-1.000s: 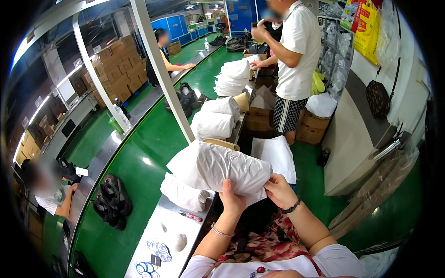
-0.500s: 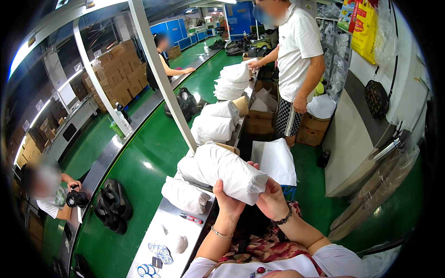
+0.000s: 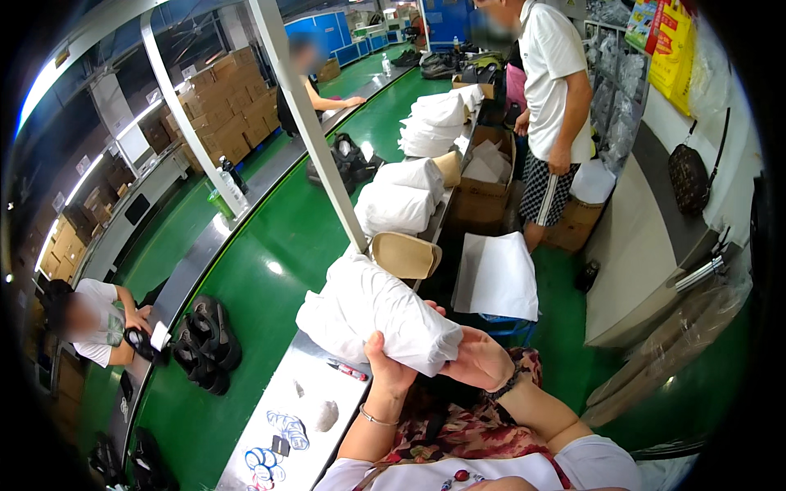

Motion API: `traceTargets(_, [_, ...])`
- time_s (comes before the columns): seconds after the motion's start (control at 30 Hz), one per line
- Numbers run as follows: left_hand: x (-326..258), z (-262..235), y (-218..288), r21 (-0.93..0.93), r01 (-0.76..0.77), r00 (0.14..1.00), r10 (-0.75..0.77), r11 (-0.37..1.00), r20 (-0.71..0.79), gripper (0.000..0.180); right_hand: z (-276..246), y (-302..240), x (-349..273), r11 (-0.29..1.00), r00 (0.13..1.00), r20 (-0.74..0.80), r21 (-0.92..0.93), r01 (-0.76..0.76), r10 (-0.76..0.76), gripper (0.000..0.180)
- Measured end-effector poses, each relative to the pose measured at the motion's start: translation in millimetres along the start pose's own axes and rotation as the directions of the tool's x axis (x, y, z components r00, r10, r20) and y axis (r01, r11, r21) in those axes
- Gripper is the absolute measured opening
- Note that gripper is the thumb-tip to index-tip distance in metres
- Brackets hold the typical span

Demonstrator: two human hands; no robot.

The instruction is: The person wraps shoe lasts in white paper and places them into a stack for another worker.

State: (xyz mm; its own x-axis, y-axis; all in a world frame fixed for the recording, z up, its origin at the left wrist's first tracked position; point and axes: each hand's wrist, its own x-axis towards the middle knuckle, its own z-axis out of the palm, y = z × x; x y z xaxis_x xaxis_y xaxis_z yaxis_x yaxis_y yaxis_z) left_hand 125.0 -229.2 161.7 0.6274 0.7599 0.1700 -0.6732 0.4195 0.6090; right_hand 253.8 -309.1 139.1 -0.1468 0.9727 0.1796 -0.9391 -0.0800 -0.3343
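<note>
I hold a white wrapped bundle (image 3: 397, 315), long and rounded with a creased wrapper, over the near end of the metal bench. My left hand (image 3: 390, 366) grips its near-left side, thumb up against the wrapper. Around its right end wraps my right hand (image 3: 481, 358), palm against the bundle and some fingers hidden behind it. A second white bundle (image 3: 321, 321) lies on the bench, partly covered by the held one. Just beyond them sits a tan moulded tray (image 3: 403, 255).
On the bench (image 3: 274, 393) lie a red cutter (image 3: 348, 370), a pale lump (image 3: 325, 416) and blue-white rings (image 3: 260, 462). White bundles (image 3: 397, 204) line its far part. White sheets (image 3: 496, 274) rest on a blue stool. A post (image 3: 315, 139) rises beside the bench. A person (image 3: 557, 90) stands beyond.
The held bundle has moved left, over the bundle lying on the bench, and the tan tray now shows. The standing person's hand has left the far bundles. My view has shifted slightly.
</note>
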Motion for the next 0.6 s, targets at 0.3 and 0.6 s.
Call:
traceTargets(0.3, [-18.6,-33.7,18.4,0.131,-0.166,0.927,0.2,0.977,-0.319,0.075,-24.9,-14.5,19.2,0.659,0.968,-0.252,-0.728,-0.19,0.001,0.037])
traceTargets(0.6, [9.9,-46.9,-31.5,0.291,-0.15,0.9,0.253,0.945,-0.356,0.059,-28.4,22.4,37.8,0.465,0.93,-0.021,-0.87,0.163,-0.366,0.074])
